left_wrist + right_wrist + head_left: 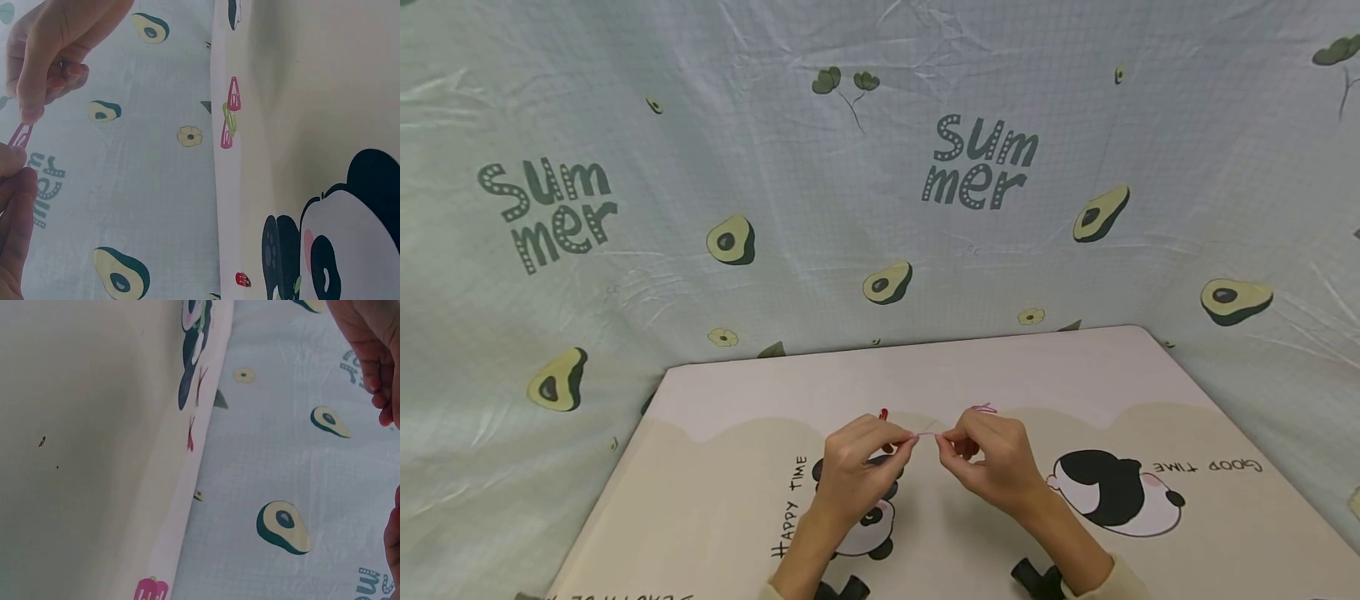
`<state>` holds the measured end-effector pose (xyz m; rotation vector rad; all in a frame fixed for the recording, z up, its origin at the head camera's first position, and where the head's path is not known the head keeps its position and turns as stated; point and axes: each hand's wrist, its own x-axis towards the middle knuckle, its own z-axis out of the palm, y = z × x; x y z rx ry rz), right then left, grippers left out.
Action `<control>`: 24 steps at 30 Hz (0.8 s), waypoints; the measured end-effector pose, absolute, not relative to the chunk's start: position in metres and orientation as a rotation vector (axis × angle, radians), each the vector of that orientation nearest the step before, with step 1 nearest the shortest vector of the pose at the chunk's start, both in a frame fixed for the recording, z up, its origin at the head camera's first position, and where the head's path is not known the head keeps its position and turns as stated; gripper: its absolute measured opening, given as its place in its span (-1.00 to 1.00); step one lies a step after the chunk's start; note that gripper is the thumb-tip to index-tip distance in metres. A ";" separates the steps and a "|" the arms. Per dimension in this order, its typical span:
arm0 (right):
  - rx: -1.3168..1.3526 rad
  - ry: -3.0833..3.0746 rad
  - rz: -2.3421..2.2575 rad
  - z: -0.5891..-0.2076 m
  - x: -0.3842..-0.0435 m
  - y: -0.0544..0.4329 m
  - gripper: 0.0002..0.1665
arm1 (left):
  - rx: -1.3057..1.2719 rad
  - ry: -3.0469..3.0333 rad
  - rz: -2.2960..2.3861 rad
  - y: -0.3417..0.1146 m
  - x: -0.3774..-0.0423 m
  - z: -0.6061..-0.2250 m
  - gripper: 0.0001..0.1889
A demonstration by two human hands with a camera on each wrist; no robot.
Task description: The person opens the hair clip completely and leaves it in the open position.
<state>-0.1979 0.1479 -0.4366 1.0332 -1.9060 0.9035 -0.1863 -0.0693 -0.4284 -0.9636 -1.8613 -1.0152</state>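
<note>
1. Pinching one end of a pink hair clip point(20, 136) between thumb and index finger, the left hand point(862, 464) grasps it firmly.
2. Facing it, the right hand point(992, 460) nips the other end the same way, so both grips are closed on the one clip.
3. The clip spans the narrow gap between the two sets of fingertips, held up over the table point(925, 379); the left wrist view shows slots in its pink body, while the head view shows it as a thin line.
4. Just beyond the right hand, a cluster of clips point(234, 97) lies near the table's far side: two pink ones with green between them. How many are green I cannot tell.
5. Past the left hand's knuckles sits a small red piece point(883, 413), too small to make out in detail.
6. Under the left hand and forearm is a printed panda point(853, 546), partly covered, with "Happy time" lettered alongside; a second panda print point(1116, 493) lies to the right of the right forearm, next to "Good time".
7. Behind the table hangs a pale sheet point(820, 175) patterned with avocados, flowers and the word "Summer".
</note>
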 end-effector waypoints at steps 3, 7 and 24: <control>1.031 -1.907 0.906 -0.437 -0.198 0.148 -0.70 | -0.951 -1.866 -1.008 -0.069 -0.186 -0.429 -0.81; 1.027 -1.913 0.910 -0.437 -0.198 0.148 -0.71 | -0.940 -1.869 -0.995 -0.069 -0.187 -0.431 -0.81; 0.979 -1.957 0.942 -0.437 -0.198 0.150 -0.82 | -0.904 -1.850 -0.965 -0.069 -0.189 -0.434 -0.83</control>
